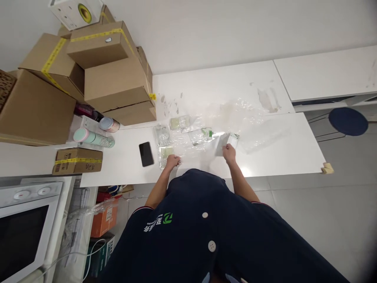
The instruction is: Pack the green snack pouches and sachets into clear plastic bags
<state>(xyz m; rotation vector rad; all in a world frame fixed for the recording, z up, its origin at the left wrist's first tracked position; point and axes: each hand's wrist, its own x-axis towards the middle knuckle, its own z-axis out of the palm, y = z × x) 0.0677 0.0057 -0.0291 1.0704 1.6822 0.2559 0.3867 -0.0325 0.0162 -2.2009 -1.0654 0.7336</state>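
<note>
Clear plastic wrap (191, 147) lies spread over the white table. My left hand (173, 161) is closed at its near left corner, pinching the edge of the film. Beside that hand is a clear packet with pale green contents (166, 151). In my right hand (229, 153), the fingers grip a silver-and-white packet (233, 139) with green print. Between my hands, farther back, a white-and-green packet (202, 135) rests on the wrap. Another pale green packet (179, 122) and a clear packet (162, 135) lie to its left.
A black phone (146, 154) lies left of the packets. Stacked cardboard boxes (114, 84), a mint green bottle (94, 138) and a small taped box (78, 160) fill the left side. A microwave (26, 228) stands lower left, and a blue stool (348, 121) is at the right.
</note>
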